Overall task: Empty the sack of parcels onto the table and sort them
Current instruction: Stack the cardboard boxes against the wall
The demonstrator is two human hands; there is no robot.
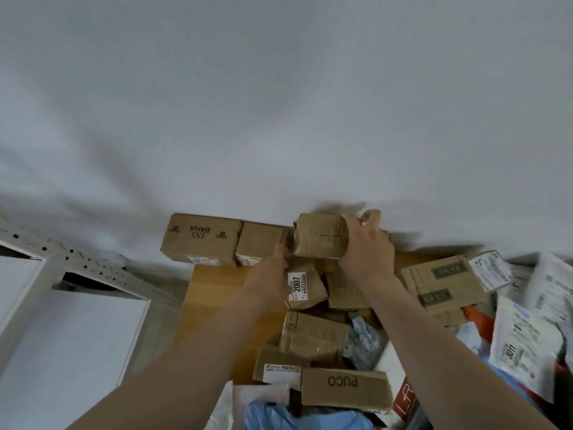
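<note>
Two hands are on one taped box [319, 238], both mine. My right hand [366, 252] grips its right end, with the fingers curled over the top edge. My left hand [271, 270] holds its lower left corner, thumb against the left end, fingers tucked under where I cannot see them. The box is level at the far edge of the table [210, 293], close to the white wall [279, 103]. I cannot tell whether it rests on the parcels below it or hangs clear of them.

Just left of it a plain box [259, 242] stands against the wall. Touching that on its left is the BAHA box [201, 238], its print upside down to me. Right under my hands lies the 2007 box [305, 285], tilted, with its white label up. Nearer to me is the near box [313, 335], also taped, with a grey bag [366, 339] beside it on the right. Nearest of all lies the PUCO box [344, 389], just beside a labelled box [279, 364] on its left. A blue bag [304, 417] shows at the bottom edge.

To the right of my right forearm a flat carton [443, 283] lies tilted. Past it white mailers [527, 346] are heaped with their labels showing. Off the table's left side stands a white rack [62, 259] with holes along its rail.
</note>
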